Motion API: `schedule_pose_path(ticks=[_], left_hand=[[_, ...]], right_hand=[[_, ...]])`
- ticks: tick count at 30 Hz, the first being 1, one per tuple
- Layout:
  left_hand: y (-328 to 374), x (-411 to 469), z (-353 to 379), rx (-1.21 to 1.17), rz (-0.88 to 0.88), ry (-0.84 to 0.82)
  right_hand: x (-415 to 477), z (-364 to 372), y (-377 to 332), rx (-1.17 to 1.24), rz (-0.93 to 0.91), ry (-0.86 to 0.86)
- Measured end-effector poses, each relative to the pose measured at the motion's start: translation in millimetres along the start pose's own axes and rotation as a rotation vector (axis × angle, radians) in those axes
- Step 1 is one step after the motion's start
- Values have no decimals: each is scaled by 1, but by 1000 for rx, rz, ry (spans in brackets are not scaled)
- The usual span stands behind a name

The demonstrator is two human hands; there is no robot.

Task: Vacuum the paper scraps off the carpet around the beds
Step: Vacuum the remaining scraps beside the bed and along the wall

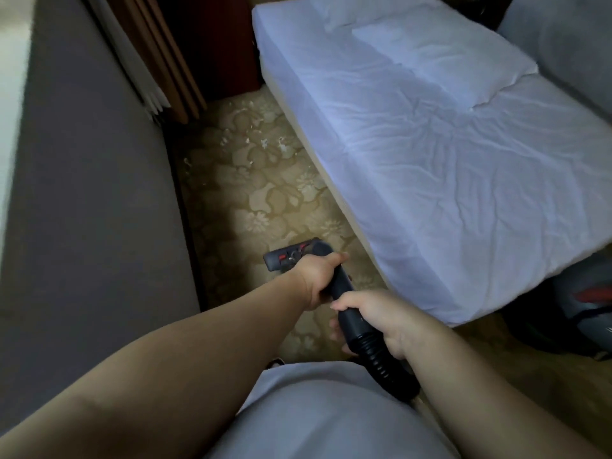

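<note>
Between the grey wall (pixel 99 193) and the white bed (pixel 430 154), both hands curl round the dark vacuum wand (pixel 342 286), the left hand (pixel 314 276) farther along and the right hand (pixel 377 313) nearer, by the ribbed hose (pixel 381 359). Paper scraps (pixel 265 142) lie on the patterned carpet (pixel 265 200) at the far end, well apart from what looks like the nozzle (pixel 288 256).

The white cotton-sheeted bed (pixel 430 160) reads bluish-white, and its plain pillow (pixel 447 58) has the same shade. Left of the bed, the tan-gold woven carpet (pixel 261 207) carries a pale beige pattern of large flowers and leaves, speckled with small white paper scraps (pixel 265 144). Also left of the bed, the dark navy plastic vacuum handle (pixel 341 283) and its floor head (pixel 286 258) show small red marks; the ribbed hose (pixel 381 356) is black. Farther left stand a flat grey wall panel (pixel 82 193), brown curtain folds (pixel 169 61) and white pleats (pixel 132 67).
</note>
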State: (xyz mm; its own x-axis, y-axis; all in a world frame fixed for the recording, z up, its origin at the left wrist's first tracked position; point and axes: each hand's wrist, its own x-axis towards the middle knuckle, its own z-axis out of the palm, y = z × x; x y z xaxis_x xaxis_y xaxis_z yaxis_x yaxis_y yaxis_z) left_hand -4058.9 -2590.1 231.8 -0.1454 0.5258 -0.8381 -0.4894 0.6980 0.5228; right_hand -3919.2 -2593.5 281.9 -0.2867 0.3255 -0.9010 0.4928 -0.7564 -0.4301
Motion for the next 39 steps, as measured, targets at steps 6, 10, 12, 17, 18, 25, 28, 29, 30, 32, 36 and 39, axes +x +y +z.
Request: schedule_pose_path(ticks=[6, 10, 12, 17, 18, 25, 28, 29, 30, 32, 36, 39], left_hand=[[77, 27, -33, -63, 59, -35], [134, 66, -51, -80, 27, -54], [157, 92, -61, -79, 1, -39], [228, 170, -73, -150, -70, 6], [247, 186, -70, -158, -79, 12], [365, 277, -47, -164, -131, 43], [403, 311, -42, -105, -126, 46], [415, 324, -42, -68, -129, 39], [428, 340, -43, -27, -132, 24], [456, 365, -47, 45, -139, 6], [514, 416, -81, 111, -217, -126], [566, 455, -121, 123, -235, -191]], right_hand=[[27, 37, -78, -45, -84, 45], [74, 55, -131, -75, -122, 46], [102, 60, -157, -98, -113, 46], [174, 55, -243, -187, -84, 51], [188, 48, -265, -195, -84, 58], [253, 8, -397, -214, -38, 78], [278, 5, -436, -235, 19, 86], [286, 6, -449, -234, 20, 96], [297, 5, -462, -230, 17, 114], [318, 8, -489, -213, 33, 152], [359, 32, -548, -124, 87, 201], [392, 65, -605, -77, 121, 216]])
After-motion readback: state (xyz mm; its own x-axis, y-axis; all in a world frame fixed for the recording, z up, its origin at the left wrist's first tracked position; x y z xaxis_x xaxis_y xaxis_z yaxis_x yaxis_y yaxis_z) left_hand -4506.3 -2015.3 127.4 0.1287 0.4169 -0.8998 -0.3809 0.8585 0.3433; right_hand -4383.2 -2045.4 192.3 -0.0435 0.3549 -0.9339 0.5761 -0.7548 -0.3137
